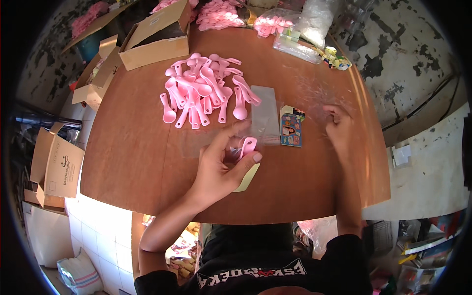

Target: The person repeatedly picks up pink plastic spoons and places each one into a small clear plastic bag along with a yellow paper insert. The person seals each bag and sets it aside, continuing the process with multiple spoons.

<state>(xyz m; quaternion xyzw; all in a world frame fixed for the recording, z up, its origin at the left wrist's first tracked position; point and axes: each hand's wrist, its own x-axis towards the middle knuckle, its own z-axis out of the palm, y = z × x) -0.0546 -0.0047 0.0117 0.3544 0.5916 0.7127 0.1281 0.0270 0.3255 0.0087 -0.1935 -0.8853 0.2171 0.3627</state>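
Note:
In my left hand (221,167) a pink spoon (249,145) is gripped, its holed handle end up between thumb and fingers. Blurred clear plastic shows around those fingers. A pale yellow card (247,179) sticks out below the thumb. Out to the right, my right hand (339,125) has its fingers curled together at a smeared piece of clear plastic film (322,96). Between the hands lie a small stack of printed blue cards (291,129) and a stack of clear plastic bags (265,110). Beyond my left hand is a heap of pink spoons (196,88).
The brown table (147,172) has a curved-looking near edge. An open cardboard box (155,46) sits at its far left. Bagged pink spoons (272,24) and clear packets (297,49) line the far side, beside yellow-green cards (337,59). More boxes stand left, on the floor.

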